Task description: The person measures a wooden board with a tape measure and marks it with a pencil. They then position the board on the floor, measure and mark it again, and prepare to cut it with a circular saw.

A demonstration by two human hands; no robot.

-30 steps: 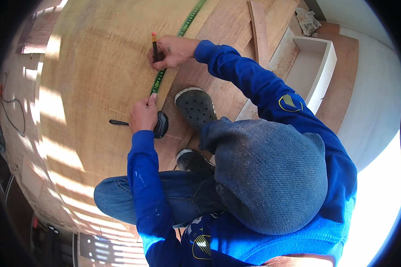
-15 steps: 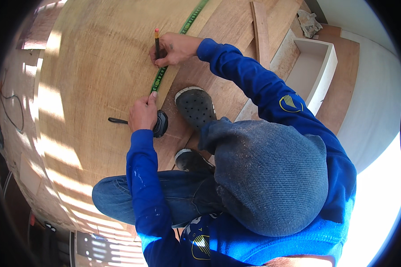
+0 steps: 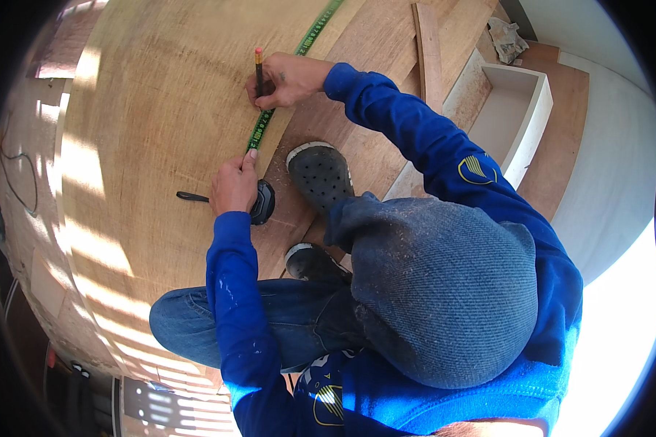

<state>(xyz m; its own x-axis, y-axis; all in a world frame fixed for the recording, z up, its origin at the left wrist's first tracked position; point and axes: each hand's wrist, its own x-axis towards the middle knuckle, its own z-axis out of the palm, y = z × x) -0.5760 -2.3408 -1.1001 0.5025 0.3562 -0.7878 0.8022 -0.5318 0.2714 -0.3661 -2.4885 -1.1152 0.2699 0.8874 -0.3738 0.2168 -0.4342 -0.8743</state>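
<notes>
A green tape measure blade [image 3: 257, 133] runs across a large plywood sheet [image 3: 146, 138], up toward the far edge of the picture. My left hand [image 3: 233, 188] is closed around the black tape measure case [image 3: 264, 203], its thumb pressing on the blade where it leaves the case. A black wrist strap [image 3: 192, 197] sticks out to the left of that hand. Higher up, my right hand [image 3: 290, 78] pinches a dark pencil [image 3: 259, 67] with a pink eraser. The pencil stands nearly upright beside the blade; fingers hide its tip.
Dark clogs [image 3: 318, 178] and bent knees in jeans [image 3: 189, 328] are close to the sheet's right edge. A narrow wooden strip [image 3: 427, 54] lies at the upper right, near a white open box [image 3: 514, 120] and a crumpled bag [image 3: 506, 39]. A cable [image 3: 30, 178] lies far left.
My right hand and the pencil have shifted very slightly to the right. My left hand and the tape measure stay where they were.
</notes>
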